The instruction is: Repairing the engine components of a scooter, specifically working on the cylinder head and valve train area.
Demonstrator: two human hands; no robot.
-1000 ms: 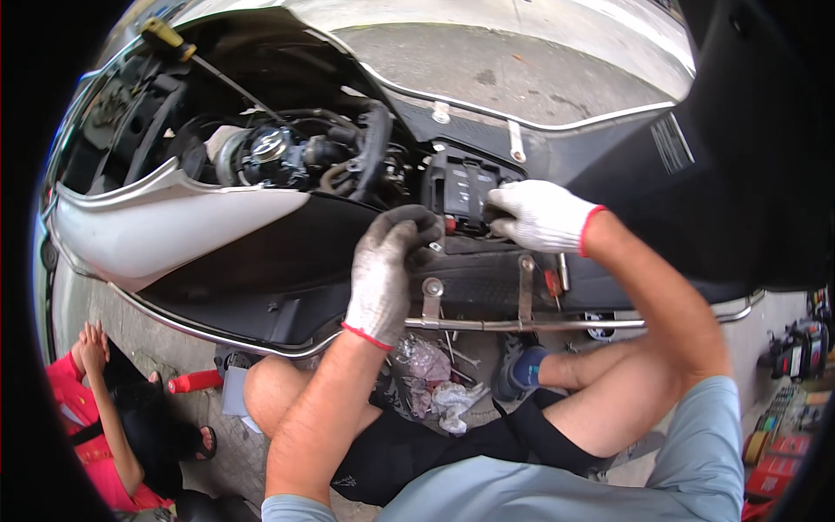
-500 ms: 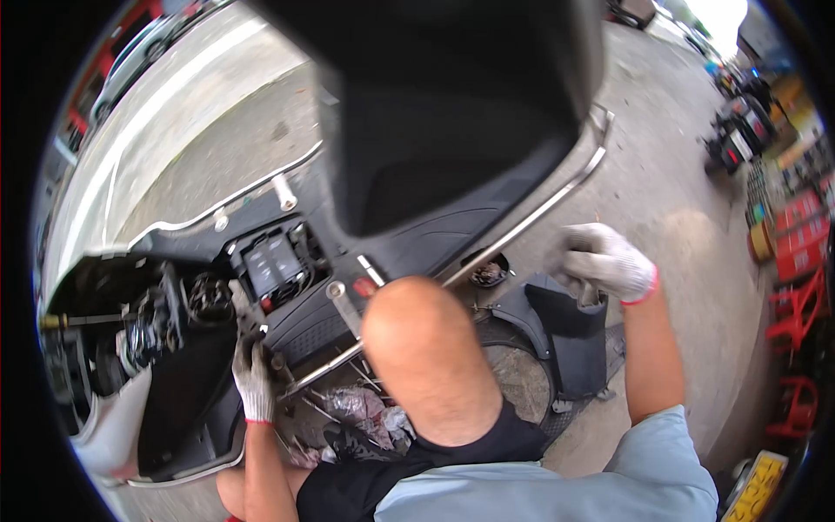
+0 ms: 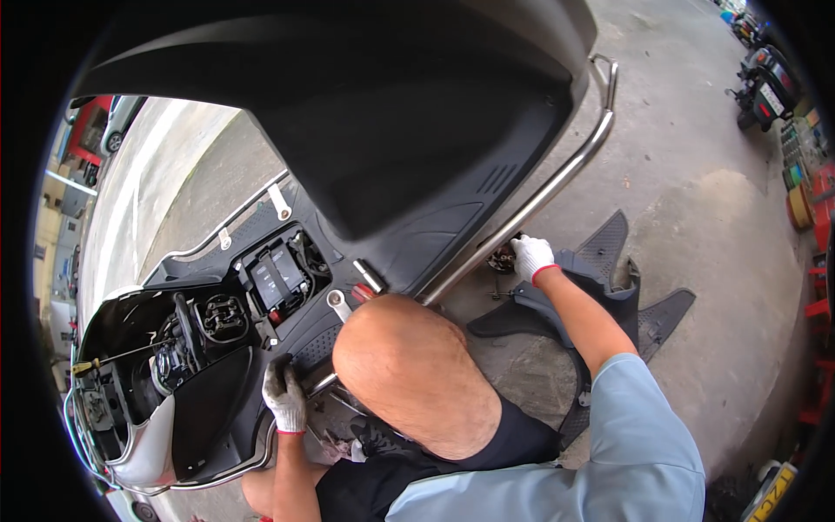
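My right hand (image 3: 532, 257), in a white work glove, reaches down at the small dark bowl (image 3: 502, 259) of metal bits on the ground beside the scooter. Its fingers are bent together at the rim, and their tips are hidden. My left hand (image 3: 284, 398), gloved with blackened fingertips, rests at the near edge of the scooter's floorboard (image 3: 315, 346). Those fingers are curled, and what they hold, if anything, is hidden. Between my hands, a red-handled tool with a metal socket end (image 3: 370, 277) lies on the floorboard. A battery (image 3: 277, 274) sits in the open floorboard compartment.
The scooter's large black front panel (image 3: 417, 113) rises across the top. A chrome side rail (image 3: 539, 191) runs along its near side. Removed dark plastic panels (image 3: 600, 287) lie right of my knee. A yellow-handled screwdriver (image 3: 87, 366) lies across the open rear. Parked scooters (image 3: 767, 91) stand far right.
My right hand has gone from above the ground down to the bowl. The left hand stays by the floorboard edge. The whole view has shifted, showing more of the front panel and loose panels.
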